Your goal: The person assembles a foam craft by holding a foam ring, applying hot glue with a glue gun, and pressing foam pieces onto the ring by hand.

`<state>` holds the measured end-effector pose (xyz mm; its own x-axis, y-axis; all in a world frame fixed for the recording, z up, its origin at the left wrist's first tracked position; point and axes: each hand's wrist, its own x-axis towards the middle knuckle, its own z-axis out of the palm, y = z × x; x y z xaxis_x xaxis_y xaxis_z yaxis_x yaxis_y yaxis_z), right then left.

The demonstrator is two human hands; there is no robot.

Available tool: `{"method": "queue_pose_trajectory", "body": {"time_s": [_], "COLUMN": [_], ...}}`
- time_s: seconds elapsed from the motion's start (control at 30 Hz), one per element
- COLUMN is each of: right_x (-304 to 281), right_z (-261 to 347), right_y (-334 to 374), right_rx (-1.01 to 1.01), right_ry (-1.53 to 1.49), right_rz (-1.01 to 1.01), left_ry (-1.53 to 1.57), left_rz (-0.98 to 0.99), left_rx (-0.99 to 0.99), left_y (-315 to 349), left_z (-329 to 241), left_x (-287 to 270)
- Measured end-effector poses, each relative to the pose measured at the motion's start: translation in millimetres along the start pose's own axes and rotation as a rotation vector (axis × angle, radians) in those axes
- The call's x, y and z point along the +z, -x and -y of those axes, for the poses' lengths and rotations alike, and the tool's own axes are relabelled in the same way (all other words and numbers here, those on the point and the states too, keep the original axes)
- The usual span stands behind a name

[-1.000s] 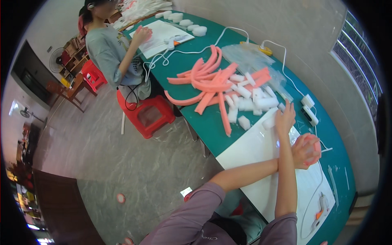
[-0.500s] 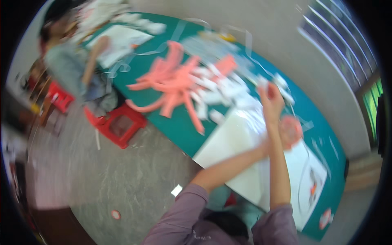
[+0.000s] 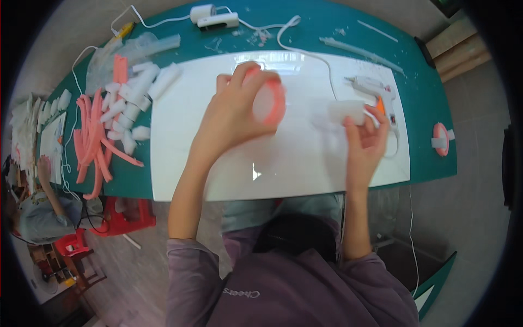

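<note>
My left hand (image 3: 229, 106) is curved around a coral-pink foam ring (image 3: 279, 102) and holds it up above a white board (image 3: 234, 174). Between the fingertips of my right hand (image 3: 368, 139) is a short white foam piece (image 3: 343, 111), slightly blurred, to the right of the ring and apart from it. Just beyond that hand lies a white glue gun (image 3: 373, 87) with an orange trigger, its cord trailing over the board.
Coral foam strips (image 3: 92, 144) and white foam pieces (image 3: 133, 106) are heaped at left. Another coral ring (image 3: 437, 143) with white pieces lies at the right. A white device (image 3: 218, 20) and cables sit at the back. A person (image 3: 43, 210) works at far left.
My view has turned to the right. My right hand has come away from the white foam pile with a piece, and my forearms, which overlapped before, are now apart. The ring stays in my left hand.
</note>
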<state>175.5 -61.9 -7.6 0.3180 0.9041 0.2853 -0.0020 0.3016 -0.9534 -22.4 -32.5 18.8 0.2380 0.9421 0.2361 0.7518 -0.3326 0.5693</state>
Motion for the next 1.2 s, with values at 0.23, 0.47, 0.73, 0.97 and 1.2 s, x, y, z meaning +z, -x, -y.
{"method": "queue_pose_trajectory", "body": {"time_s": [0.23,0.47,0.73,0.97,1.2], "right_x": [-22.9,-14.4,-4.7,-2.2,-3.8], "right_z": [-18.5,-16.0,-16.5,-20.0,-27.7], "right_y": [39.2,52.6,60.2,63.4,61.1], "right_rx": [-0.077,-0.012,0.048,0.191,0.313], "right_ry": [0.382,0.433,0.351,0.142,0.039], "right_rz": [0.068,0.318,0.327,0.317,0.304], "left_ry": [-0.165,-0.241,-0.234,-0.317,-0.298], "left_rz": [0.146,0.001,-0.026,-0.024,-0.009], "left_rx": [-0.363,-0.443,-0.431,-0.459,-0.447], "left_y": [90.1,94.2,95.5,93.6,93.5], "left_z": [-62.8,-66.2,-65.1,-68.5,-63.6], "left_x": [26.9,49.7,55.2,58.4,63.9]}}
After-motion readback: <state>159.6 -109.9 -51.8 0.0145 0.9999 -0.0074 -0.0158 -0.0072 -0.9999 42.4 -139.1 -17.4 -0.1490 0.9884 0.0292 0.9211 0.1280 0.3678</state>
